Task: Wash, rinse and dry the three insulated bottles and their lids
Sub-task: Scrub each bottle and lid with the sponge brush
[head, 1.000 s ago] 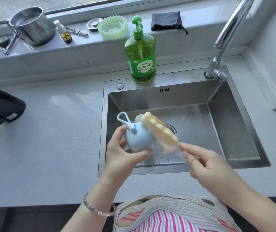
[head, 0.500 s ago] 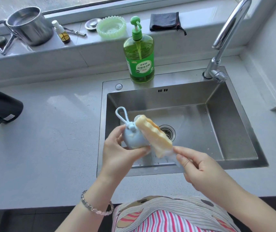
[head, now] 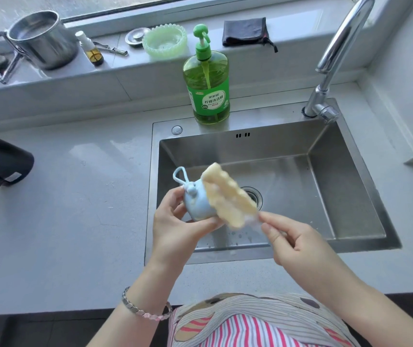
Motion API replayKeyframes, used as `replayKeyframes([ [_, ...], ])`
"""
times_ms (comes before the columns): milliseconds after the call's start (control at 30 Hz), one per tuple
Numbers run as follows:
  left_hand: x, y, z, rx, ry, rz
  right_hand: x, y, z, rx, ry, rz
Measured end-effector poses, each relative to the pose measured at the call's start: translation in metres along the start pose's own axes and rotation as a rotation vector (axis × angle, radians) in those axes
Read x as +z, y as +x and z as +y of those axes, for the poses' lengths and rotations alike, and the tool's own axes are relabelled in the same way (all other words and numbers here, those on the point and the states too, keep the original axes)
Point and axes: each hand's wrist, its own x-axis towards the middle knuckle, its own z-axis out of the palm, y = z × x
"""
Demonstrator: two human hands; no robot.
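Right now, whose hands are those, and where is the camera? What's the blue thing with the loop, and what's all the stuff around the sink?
There is no machine here: these are a person's two bare hands. The one picture comes from a camera worn on the person's head, looking down, so you see what they see. The left hand grips a pale blue lid with a loop on top. The right hand pinches the end of a yellow sponge, which lies against the lid, above the steel sink. Behind the sink stand a green soap bottle and a curved tap. On the grey counter at the left is a black bottle, partly cut off by the picture's edge. On the window ledge sit a metal pot, a green dish and a black cloth.
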Motion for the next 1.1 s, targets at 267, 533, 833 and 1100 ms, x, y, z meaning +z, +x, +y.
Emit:
replayKeyframes([
  [267,0.001,0.001,0.002,-0.014,-0.097,0.053,-0.002,0.001,0.005,-0.045,-0.108,0.085],
  [533,0.01,0.0,0.013,-0.006,-0.182,0.071,-0.003,0.011,0.035,0.13,-0.125,0.053],
  [833,0.031,-0.009,0.011,-0.077,-0.166,-0.144,0.001,0.033,-0.005,0.205,0.656,-0.067],
  [1100,0.016,-0.001,0.01,-0.022,0.503,-0.165,0.001,0.026,0.009,0.185,0.592,-0.032],
])
